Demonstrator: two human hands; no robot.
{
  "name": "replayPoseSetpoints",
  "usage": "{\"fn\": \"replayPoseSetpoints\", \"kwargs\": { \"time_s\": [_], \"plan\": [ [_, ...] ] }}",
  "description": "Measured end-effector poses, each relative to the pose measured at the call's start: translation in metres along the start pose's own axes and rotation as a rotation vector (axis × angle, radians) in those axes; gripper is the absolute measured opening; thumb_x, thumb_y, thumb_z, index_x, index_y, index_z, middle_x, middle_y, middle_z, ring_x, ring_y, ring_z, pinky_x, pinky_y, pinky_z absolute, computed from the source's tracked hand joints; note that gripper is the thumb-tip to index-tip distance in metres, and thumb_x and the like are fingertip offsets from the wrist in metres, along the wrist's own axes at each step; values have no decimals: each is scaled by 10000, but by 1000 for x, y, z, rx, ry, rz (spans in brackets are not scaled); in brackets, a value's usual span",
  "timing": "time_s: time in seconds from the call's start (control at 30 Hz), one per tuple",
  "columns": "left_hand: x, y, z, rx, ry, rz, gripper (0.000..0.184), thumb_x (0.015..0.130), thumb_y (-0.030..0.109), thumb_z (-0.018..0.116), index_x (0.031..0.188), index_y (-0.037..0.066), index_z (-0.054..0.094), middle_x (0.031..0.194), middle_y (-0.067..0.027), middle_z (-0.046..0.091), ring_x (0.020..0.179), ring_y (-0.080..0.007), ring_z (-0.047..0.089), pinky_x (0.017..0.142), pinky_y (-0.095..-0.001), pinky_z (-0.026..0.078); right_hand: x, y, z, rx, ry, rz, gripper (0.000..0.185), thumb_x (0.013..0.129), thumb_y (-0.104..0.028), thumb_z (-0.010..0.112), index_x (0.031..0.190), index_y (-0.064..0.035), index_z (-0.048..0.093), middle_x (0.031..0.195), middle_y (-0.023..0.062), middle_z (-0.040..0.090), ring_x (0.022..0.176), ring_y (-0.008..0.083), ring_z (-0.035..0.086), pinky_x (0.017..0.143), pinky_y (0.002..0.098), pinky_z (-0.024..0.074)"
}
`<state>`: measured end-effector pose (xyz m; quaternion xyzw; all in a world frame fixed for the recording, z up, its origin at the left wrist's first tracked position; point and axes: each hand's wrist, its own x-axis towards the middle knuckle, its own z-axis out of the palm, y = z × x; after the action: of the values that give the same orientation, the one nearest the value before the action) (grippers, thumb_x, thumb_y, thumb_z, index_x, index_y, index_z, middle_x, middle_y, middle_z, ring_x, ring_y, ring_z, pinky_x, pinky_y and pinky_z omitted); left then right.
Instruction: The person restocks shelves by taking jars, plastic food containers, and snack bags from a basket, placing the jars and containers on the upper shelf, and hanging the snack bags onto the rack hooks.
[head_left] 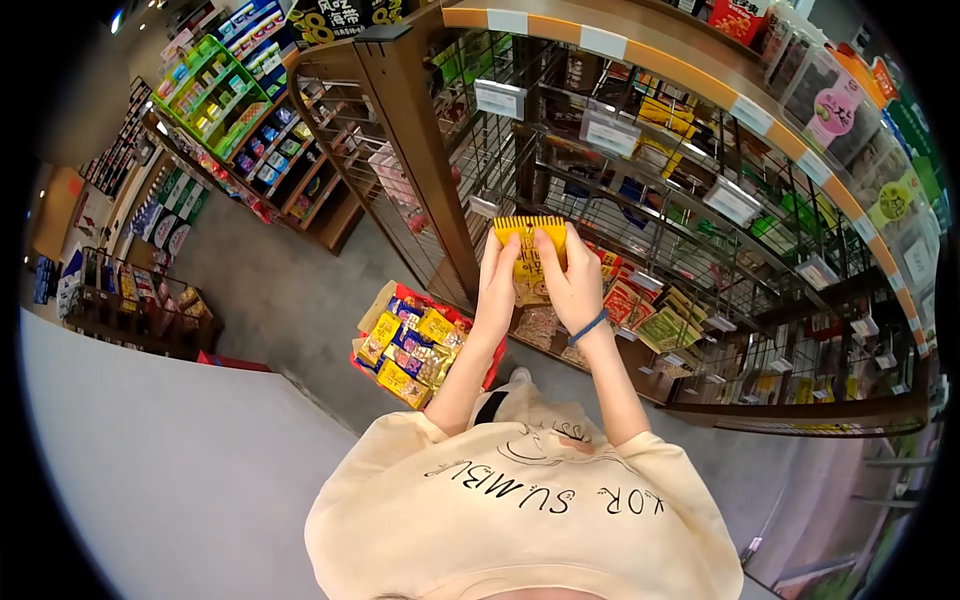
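Observation:
A yellow snack packet (530, 262) with a serrated top edge is held upright between both hands, in front of a wire-grid shelf. My left hand (497, 275) has its thumb pressed on the packet's face and its fingers around one side. On the other side, my right hand (572, 280) grips the packet the same way, with a dark blue band on the wrist. Below and to the left stands a red box (362, 362) filled with yellow and purple-blue snack packets, partly hidden by my left forearm.
The wire shelf (600, 180) with price tags and packets curves across the right side. Its brown post (425, 150) rises close to my left hand. Grey floor (245, 250) runs between it and a green-edged shelf (210, 95). A white surface (180, 440) lies at lower left.

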<state>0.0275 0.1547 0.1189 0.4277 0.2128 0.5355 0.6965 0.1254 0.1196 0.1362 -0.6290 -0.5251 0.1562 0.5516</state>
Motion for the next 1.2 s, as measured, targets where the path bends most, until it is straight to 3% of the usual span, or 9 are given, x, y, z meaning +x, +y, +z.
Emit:
{"fn": "replayPoseSetpoints", "kwargs": {
  "time_s": [0.17, 0.3, 0.47, 0.7, 0.77, 1.07, 1.13, 1.2],
  "plan": [
    [40, 7, 5, 70, 56, 99, 180, 958, 210, 441, 976, 43, 508, 880, 13, 527, 800, -27, 453, 700, -196, 396, 33, -1, 14, 11, 57, -37, 403, 878, -263, 557, 1039, 105, 526, 801, 246, 608, 724, 361, 624, 599, 373, 484],
    [58, 6, 4, 28, 28, 134, 189, 936, 228, 494, 1017, 60, 526, 924, 21, 545, 834, -32, 491, 715, -192, 405, 50, -5, 16, 11, 66, -36, 407, 890, -288, 536, 1033, 93, 527, 798, 237, 612, 714, 360, 621, 594, 373, 482],
    [71, 11, 10, 50, 83, 142, 171, 948, 202, 468, 1006, 54, 528, 893, 21, 544, 801, -22, 481, 684, -191, 403, 66, -4, 17, 43, 28, -30, 415, 897, -322, 516, 1009, 77, 532, 782, 222, 616, 712, 356, 622, 593, 370, 484],
    [90, 6, 10, 105, 93, 182, 170, 929, 193, 506, 987, 35, 528, 906, -1, 560, 809, -41, 502, 703, -204, 414, 85, 4, 22, 36, 59, -65, 404, 883, -321, 527, 1005, 64, 525, 804, 218, 620, 721, 356, 622, 601, 377, 491],
    [94, 5, 6, 111, 24, 198, 186, 930, 173, 499, 1058, 42, 529, 976, -17, 578, 868, -71, 534, 746, -222, 436, 87, 1, 21, 70, 68, -80, 398, 882, -319, 528, 1004, 60, 522, 807, 218, 621, 725, 357, 621, 608, 378, 492],
    [108, 18, 10, 149, 28, 243, 198, 936, 153, 477, 1089, 36, 524, 1015, -22, 577, 927, -83, 526, 817, -232, 421, 101, -9, 25, 102, 131, -149, 379, 872, -303, 543, 1046, 32, 509, 808, 216, 622, 736, 358, 619, 630, 383, 494],
    [111, 25, 15, 131, 32, 297, 207, 938, 145, 466, 1109, 40, 519, 1038, -26, 571, 954, -85, 520, 840, -233, 410, 107, -17, 20, 193, -10, -42, 390, 874, -312, 544, 1056, 30, 506, 817, 219, 619, 738, 349, 620, 637, 384, 495],
    [117, 28, 17, 116, 64, 290, 224, 940, 131, 451, 1133, 31, 506, 1060, -32, 563, 977, -91, 516, 867, -247, 403, 110, -19, 24, 157, 32, -76, 377, 880, -320, 537, 1061, 9, 507, 815, 203, 620, 734, 337, 620, 622, 379, 490]
  ]
}}
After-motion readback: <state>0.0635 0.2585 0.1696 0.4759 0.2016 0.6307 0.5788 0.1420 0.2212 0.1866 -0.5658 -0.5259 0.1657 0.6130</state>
